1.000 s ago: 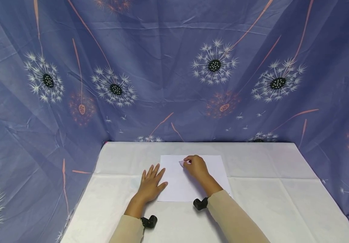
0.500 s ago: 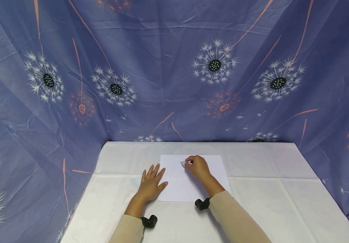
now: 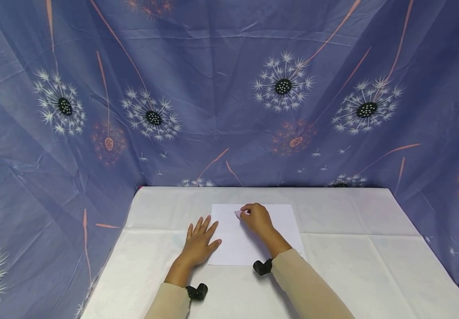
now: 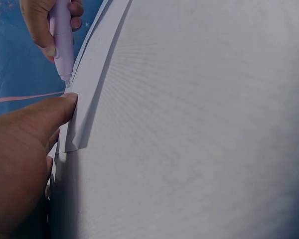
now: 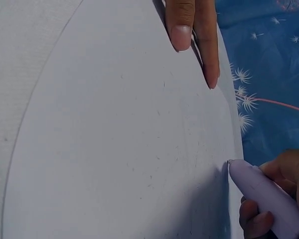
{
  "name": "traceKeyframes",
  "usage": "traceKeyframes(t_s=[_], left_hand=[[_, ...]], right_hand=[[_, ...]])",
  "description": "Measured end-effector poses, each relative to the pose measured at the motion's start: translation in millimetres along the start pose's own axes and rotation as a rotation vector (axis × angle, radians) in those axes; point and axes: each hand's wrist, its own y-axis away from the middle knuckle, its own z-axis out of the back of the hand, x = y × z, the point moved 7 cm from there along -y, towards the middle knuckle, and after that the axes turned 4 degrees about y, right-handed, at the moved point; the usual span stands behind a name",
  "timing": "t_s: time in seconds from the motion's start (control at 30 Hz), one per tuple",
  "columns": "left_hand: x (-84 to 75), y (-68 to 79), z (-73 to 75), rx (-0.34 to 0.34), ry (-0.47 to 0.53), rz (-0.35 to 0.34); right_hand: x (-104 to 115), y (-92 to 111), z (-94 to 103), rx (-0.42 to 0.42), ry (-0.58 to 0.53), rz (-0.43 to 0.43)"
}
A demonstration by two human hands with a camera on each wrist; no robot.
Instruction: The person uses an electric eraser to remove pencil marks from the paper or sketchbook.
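Observation:
A sheet of white paper lies on the white-covered table. My right hand grips a thick lavender pen-shaped tool, whose short narrow tip meets the paper near its far edge. The exact kind of this tool is not clear. Small dark flecks and faint marks are scattered over the sheet in the right wrist view. With fingers spread, my left hand rests at the paper's left edge, its thumb and forefinger on the sheet. In the left wrist view the same tool shows beyond my left thumb.
The table has a white cloth with fold creases. Blue fabric printed with dandelions hangs behind the table and along both sides. A black camera mount sits on each wrist, below beige sleeves.
My right hand with the lavender tool has shifted slightly right, then back left over the paper's upper part. My left hand has stayed in place on the paper's edge.

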Motion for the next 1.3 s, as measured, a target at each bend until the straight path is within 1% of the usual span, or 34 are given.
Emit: traceKeyframes(t_s=[0.27,0.7,0.93,1.07,1.3], left_hand=[[-0.3,0.6,0.1,-0.001,0.009,0.003],[0.0,-0.1,0.4,0.003,-0.002,0.0],[1.4,-0.9,-2.0,0.007,-0.007,0.003],[0.9,-0.6,-1.4,-0.004,0.008,-0.001],[0.2,-0.4,-1.2,-0.005,0.009,-0.005]], right_hand=[[-0.7,-1.4,-0.8,-0.003,0.015,0.002],[1.3,-1.6,-1.3,0.001,-0.004,0.01],[1.2,-0.9,-1.8,-0.003,-0.01,0.003],[1.1,-1.2,-2.3,-0.007,-0.017,0.01],[1.5,-1.5,-2.9,-0.003,-0.027,0.014]])
